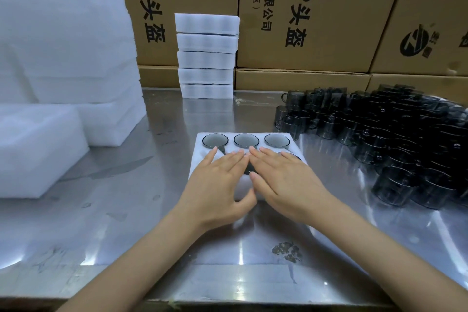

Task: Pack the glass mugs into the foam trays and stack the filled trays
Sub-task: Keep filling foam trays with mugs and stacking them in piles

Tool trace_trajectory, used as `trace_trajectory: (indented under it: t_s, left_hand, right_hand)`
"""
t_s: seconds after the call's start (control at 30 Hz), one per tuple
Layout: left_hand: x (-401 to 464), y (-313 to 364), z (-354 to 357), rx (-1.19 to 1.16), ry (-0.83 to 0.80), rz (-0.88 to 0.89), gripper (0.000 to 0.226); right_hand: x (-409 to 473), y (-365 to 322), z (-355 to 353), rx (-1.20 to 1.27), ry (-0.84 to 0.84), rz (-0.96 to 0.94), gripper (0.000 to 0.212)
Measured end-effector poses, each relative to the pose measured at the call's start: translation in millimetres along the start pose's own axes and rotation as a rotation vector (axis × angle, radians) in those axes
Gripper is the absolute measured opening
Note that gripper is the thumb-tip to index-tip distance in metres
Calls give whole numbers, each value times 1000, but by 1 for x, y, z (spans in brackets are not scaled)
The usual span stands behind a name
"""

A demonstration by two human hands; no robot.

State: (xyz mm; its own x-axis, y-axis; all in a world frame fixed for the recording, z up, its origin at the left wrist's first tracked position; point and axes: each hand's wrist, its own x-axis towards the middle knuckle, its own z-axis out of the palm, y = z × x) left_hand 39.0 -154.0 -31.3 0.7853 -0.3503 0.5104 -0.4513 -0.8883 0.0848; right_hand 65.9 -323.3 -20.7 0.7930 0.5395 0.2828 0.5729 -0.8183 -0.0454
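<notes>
A white foam tray [296,145] lies on the metal table at the centre. Three smoky glass mugs [246,140] sit in its far row of holes. My left hand [217,180] and my right hand [281,180] lie flat side by side on the tray's near part, fingers straight, pressing down. They cover the near row, where dark glass shows between and beside them. A stack of several filled foam trays [206,56] stands at the back of the table. Many loose dark glass mugs [395,139] crowd the right side.
Large piles of white foam sheets and trays [63,58] fill the left side. Cardboard boxes [316,7] form a wall behind the table. The steel table [152,210] is shiny, with its front edge near the bottom of the view.
</notes>
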Motion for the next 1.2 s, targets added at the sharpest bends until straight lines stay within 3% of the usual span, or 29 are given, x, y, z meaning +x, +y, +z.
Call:
trace_trajectory:
  t_s: [0.2, 0.3, 0.4, 0.5, 0.6, 0.7, 0.9, 1.0, 1.1, 1.2]
  left_hand:
    - [-4, 0, 4, 61, 123, 48, 55]
    - [-7, -7, 2, -16, 254, 74, 44]
    - [-10, -16, -3, -138, 378, 8, 38]
    - [-10, -21, -5, -305, 461, -132, 36]
    - [-8, -21, -2, -392, 459, -244, 29]
    - [-7, -21, 1, -424, 449, -267, 27]
    - [-9, -24, -2, -456, 464, -274, 27]
    - [-9, -27, -5, -519, 509, -317, 25]
    - [-8, -30, -6, -597, 556, -352, 24]
    - [-8, -32, -6, -616, 569, -358, 24]
  right_hand:
    - [-4, -2, -3, 72, 67, 10, 50]
    - [-15, 6, -11, 274, 405, 173, 40]
    - [-33, 37, -22, 176, 610, 455, 31]
    - [-56, 65, -26, 49, 526, 798, 37]
    - [-73, 73, -21, -59, 401, 934, 42]
    - [-78, 75, -18, -79, 303, 901, 42]
    - [-66, 66, -15, 82, 383, 628, 43]
    - [-65, 71, -10, 73, 373, 656, 53]
    - [-65, 78, -10, 212, 180, 749, 57]
    - [-63, 77, -15, 359, 282, 674, 50]
